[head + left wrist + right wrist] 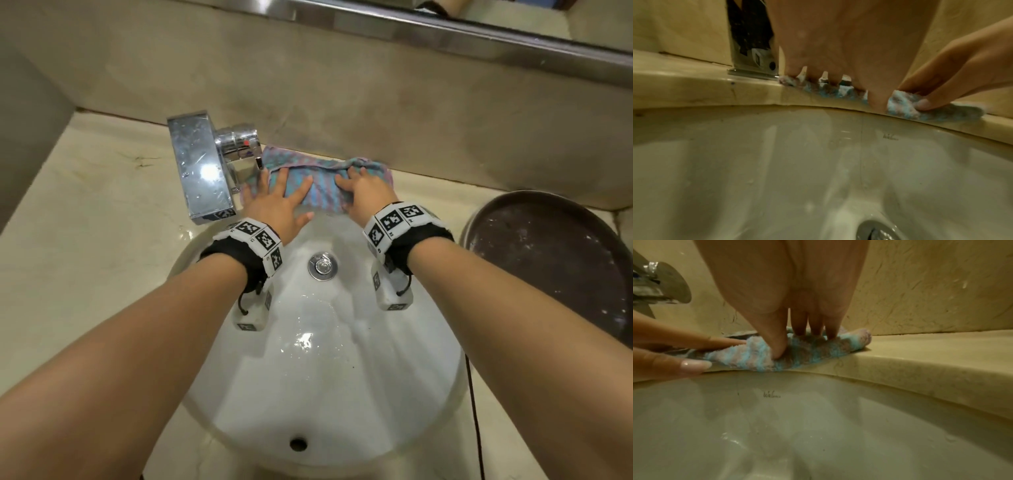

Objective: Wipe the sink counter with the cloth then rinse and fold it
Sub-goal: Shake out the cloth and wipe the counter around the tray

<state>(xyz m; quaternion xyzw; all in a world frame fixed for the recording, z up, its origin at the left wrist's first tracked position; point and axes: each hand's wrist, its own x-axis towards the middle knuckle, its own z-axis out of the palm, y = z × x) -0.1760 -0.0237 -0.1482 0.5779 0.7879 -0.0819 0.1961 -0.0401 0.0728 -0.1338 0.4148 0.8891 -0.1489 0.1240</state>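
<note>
A blue and pink striped cloth (322,186) (906,107) (807,353) lies bunched on the beige counter strip (431,192) behind the white sink (325,377), just right of the chrome faucet (202,171). My left hand (277,202) (838,48) lies flat on the cloth's left part with fingers spread, its thumb over the sink rim. My right hand (359,186) (787,288) presses down on the cloth's right part, straight fingers on top and the thumb dug into the near edge. The cloth's right end is folded over near my right fingertips.
The counter (85,222) runs wide to the left of the faucet. A round dark basin (555,260) sits on the counter at the right. The wet sink bowl has a metal drain (322,265). The wall (376,102) rises directly behind the cloth.
</note>
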